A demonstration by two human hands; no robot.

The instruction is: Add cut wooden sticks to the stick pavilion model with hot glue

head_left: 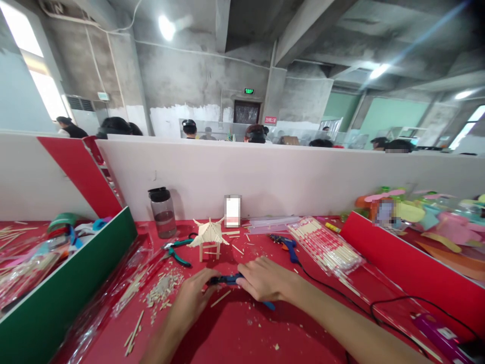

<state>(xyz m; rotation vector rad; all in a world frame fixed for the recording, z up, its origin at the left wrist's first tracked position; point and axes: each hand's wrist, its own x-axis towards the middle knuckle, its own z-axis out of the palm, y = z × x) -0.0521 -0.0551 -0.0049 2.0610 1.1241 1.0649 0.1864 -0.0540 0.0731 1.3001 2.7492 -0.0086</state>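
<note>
Over the red table, my right hand [261, 278] is wrapped round the blue handles of a pair of pliers [229, 279]. The fingers of my left hand [199, 290] are curled at the dark jaws of that tool; whatever they pinch there is hidden or too small to name. Just behind my hands stands a small pavilion of wooden sticks [209, 237], upright, with a pointed roof and thin legs. A loose stick [221, 298] lies below the pliers.
Green-handled pliers [178, 253], stick offcuts [162, 290] and a bottle [162, 215] are on the left. To the right lie a blue glue gun [290, 247] with its cable and bagged sticks [328, 245]. Green [76, 288] and red [413, 263] dividers flank the table; people sit beyond the white partition [265, 177].
</note>
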